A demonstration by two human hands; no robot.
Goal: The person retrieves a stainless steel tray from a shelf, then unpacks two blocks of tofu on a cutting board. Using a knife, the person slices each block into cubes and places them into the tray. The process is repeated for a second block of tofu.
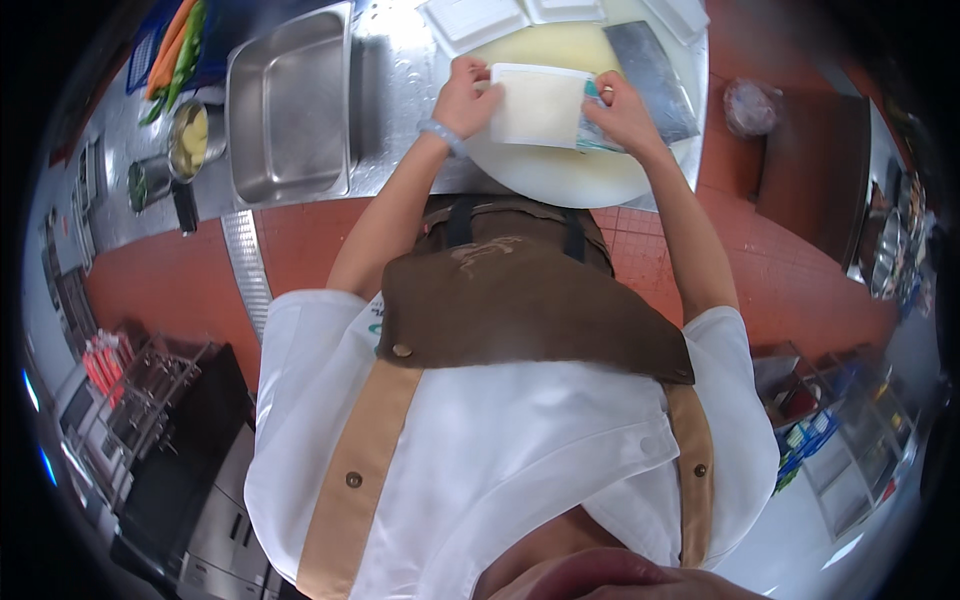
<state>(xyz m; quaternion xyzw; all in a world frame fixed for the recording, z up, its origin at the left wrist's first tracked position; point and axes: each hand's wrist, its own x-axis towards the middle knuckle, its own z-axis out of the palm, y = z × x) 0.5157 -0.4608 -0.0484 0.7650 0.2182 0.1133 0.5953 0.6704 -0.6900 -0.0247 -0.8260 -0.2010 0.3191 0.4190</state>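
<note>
A white rectangular plastic tub (536, 105) with a pale, flat content is held between my hands above a round white cutting board (570, 184). My left hand (471, 99) grips the tub's left edge. At its right end, my right hand (621, 112) pinches a printed film that looks partly peeled back. A cleaver-like wide metal blade (652, 79) lies on the board to the right of my right hand. Beyond the tub are more white plastic tubs (476, 22) at the far edge of the board.
Left of the board stands a deep steel pan (289, 112) on the steel table. Farther left are a metal bowl with peeled yellow pieces (193, 139), a container with green contents (146, 184), and a blue basket (142, 60) with carrots and green vegetables (180, 56).
</note>
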